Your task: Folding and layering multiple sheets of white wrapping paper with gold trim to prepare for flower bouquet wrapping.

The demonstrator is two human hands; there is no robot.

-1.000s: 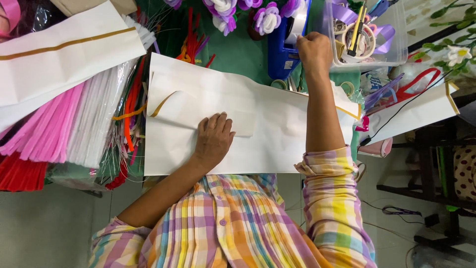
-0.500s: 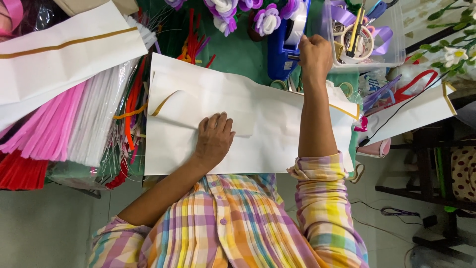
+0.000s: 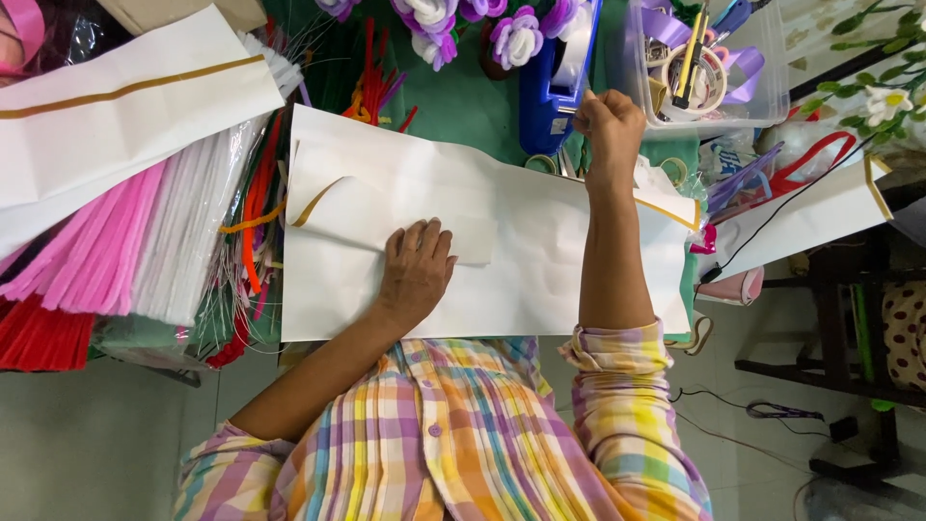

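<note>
- The left hand (image 3: pixel 417 262) lies flat, fingers spread, palm down on a large white paper sheet (image 3: pixel 540 260) that covers the near middle of the green table (image 3: pixel 453 106); it holds nothing and pins a folded flap of the sheet with a thin gold edge.
- The right hand (image 3: pixel 608 125) is closed in a narrow pinch at the blue tape dispenser (image 3: pixel 550 87), just beyond the sheet's far edge; what it pinches is too small to tell.
- A clear plastic box (image 3: pixel 762 96) with tape rolls and purple ribbon stands just right of the dispenser.
- Purple and white paper flowers (image 3: pixel 516 34) lie at the far edge.
- Bundles of pink, white and red pipe cleaners (image 3: pixel 125 251) lie left of the sheet.
- Another white sheet with a gold stripe (image 3: pixel 116 116) rests over them, far left.
</note>
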